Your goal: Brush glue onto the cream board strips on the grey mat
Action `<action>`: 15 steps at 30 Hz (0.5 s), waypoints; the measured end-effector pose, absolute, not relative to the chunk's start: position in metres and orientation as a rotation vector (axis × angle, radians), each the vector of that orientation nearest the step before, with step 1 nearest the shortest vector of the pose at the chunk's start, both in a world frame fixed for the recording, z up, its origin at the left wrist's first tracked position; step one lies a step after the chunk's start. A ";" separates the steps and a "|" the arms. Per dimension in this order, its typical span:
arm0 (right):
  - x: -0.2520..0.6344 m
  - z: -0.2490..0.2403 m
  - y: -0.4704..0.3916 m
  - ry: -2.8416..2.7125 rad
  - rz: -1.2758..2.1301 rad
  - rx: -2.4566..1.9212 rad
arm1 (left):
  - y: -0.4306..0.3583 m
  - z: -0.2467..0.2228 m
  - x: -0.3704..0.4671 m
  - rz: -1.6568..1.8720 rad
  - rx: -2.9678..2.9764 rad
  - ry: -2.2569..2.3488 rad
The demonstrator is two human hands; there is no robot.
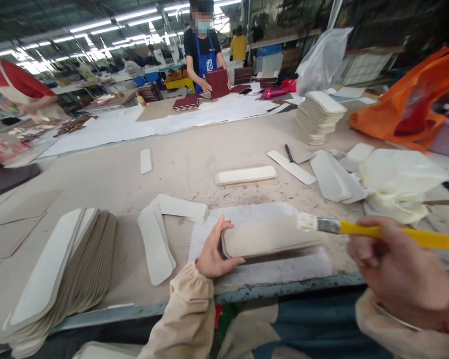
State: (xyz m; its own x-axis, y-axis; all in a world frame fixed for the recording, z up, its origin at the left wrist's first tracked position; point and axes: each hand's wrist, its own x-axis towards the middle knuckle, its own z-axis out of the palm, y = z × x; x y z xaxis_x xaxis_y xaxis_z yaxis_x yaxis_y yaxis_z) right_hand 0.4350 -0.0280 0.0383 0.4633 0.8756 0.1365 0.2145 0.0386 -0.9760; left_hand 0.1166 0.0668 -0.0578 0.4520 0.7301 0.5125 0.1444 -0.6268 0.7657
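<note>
My right hand (400,264) grips the yellow handle of a paintbrush (344,228). The brush's pale bristles touch or hover just over the right end of a stack of rounded cardboard pieces (265,235); which of the two I cannot tell. Around the stack's left end curls my left hand (215,252), thumb on the near side and fingers at the far side. Under the stack lies a white paper sheet (284,271). Left of this hand, loose white-faced cardboard pieces (155,244) overlap one another.
A tall fanned stack of cardboard pieces (82,264) leans at the left, over the table edge. A thin stack (246,174), a black-handled tool (289,153) and crumpled plastic (396,174) lie beyond. An orange bag (404,104) sits right. Opposite, a person (205,55) holds dark red pieces.
</note>
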 end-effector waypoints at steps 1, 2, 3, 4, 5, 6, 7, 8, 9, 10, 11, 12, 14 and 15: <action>0.409 0.037 -0.021 -1.012 0.708 -1.437 | 0.067 -0.058 0.117 1.157 2.051 0.729; 0.386 0.035 -0.015 -1.010 0.760 -1.385 | 0.067 -0.058 0.117 1.155 2.049 0.731; 0.368 0.033 -0.009 -1.010 0.849 -1.309 | 0.067 -0.058 0.117 1.154 2.048 0.734; 0.353 0.031 -0.004 -1.027 0.912 -1.266 | 0.067 -0.058 0.117 1.154 2.049 0.736; 0.342 0.029 0.000 -1.044 0.960 -1.234 | 0.068 -0.058 0.117 1.156 2.050 0.739; 0.333 0.027 0.003 -1.067 0.996 -1.217 | 0.068 -0.058 0.117 1.162 2.049 0.738; 0.326 0.026 0.006 -1.094 1.013 -1.221 | 0.068 -0.059 0.117 1.168 2.046 0.735; 0.320 0.024 0.009 -1.119 1.022 -1.231 | 0.068 -0.060 0.117 1.175 2.041 0.729; 0.316 0.023 0.010 -1.142 1.031 -1.244 | 0.068 -0.060 0.117 1.180 2.034 0.720; 0.312 0.022 0.012 -1.160 1.040 -1.259 | 0.068 -0.061 0.117 1.182 2.026 0.713; 0.310 0.021 0.013 -1.175 1.050 -1.275 | 0.068 -0.061 0.117 1.181 2.021 0.710; 0.307 0.019 0.014 -1.187 1.058 -1.288 | 0.068 -0.061 0.117 1.173 2.021 0.712; 0.305 0.017 0.016 -1.206 1.063 -1.313 | 0.069 -0.062 0.117 1.156 2.022 0.732; 0.304 0.016 0.016 -1.217 1.056 -1.327 | 0.069 -0.062 0.117 1.149 2.023 0.744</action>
State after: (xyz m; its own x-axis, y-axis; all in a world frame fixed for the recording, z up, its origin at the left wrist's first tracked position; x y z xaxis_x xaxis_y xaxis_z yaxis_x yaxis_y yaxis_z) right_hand 0.3044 0.0162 0.0155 0.1097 0.9936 0.0267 0.1135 0.0141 -0.9934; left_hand 0.1169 0.0686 -0.0618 0.4455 0.7481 0.4918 0.1428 -0.6017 0.7858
